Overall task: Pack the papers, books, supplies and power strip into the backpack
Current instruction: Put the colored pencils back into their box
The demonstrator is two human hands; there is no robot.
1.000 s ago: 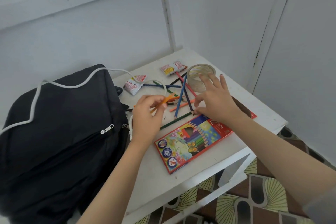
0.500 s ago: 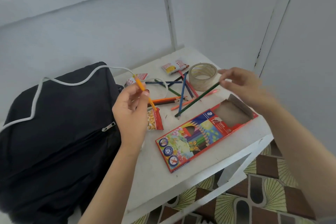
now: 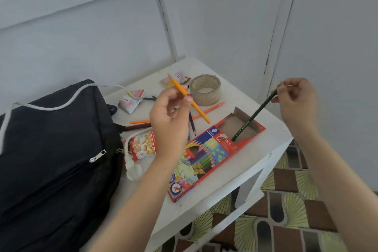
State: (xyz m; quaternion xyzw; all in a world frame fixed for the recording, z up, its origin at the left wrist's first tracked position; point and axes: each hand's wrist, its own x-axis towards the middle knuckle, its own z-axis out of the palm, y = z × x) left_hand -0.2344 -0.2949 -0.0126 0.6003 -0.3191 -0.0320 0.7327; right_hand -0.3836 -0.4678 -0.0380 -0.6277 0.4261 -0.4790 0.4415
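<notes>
A black backpack [image 3: 51, 159] lies zipped on the left of the white table [image 3: 204, 196], with a white cable [image 3: 67, 102] draped over it. My left hand [image 3: 169, 116] pinches an orange pencil [image 3: 201, 112], held slanted above the table. A dark green pencil [image 3: 251, 118] is pinched at its top end by my right hand [image 3: 296, 102]; its tip sits inside the open end of the red coloured-pencil box [image 3: 206, 159]. Loose pencils [image 3: 141, 121] lie behind my left hand. A roll of clear tape [image 3: 205, 90] stands at the back.
A red snack packet [image 3: 143, 146] and a white plug [image 3: 134, 172] lie beside the backpack. Two small sachets [image 3: 131, 101] [image 3: 178, 77] sit near the back. Walls close the table in behind and at right. Patterned floor [image 3: 286, 221] shows below the front edge.
My right hand has swung the green pencil steeper and put its tip into the box's open end. My left hand has lifted the orange pencil higher and to the right.
</notes>
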